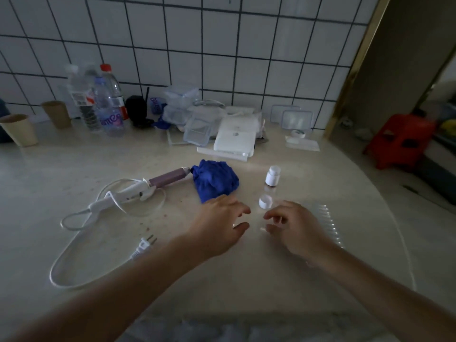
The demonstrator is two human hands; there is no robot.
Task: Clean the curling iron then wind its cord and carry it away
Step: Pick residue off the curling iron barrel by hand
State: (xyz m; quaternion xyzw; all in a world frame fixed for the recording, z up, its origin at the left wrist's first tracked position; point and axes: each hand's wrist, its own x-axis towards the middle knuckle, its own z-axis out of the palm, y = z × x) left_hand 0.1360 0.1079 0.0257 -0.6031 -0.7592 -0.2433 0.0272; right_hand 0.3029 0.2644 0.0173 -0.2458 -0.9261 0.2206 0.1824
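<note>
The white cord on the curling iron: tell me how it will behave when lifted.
The cord lies in loose loops, so it will probably flop and trail. Its plug lies free, so it will likely dangle and swing. The curling iron looks rigid.

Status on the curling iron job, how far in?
Early. Nothing looks done: the curling iron lies on the counter, its cord loose and unplugged, the blue cloth at its tip. Both hands, left hand and right hand, are empty near the small white bottle. Cleaning, winding, carrying remain.
</note>
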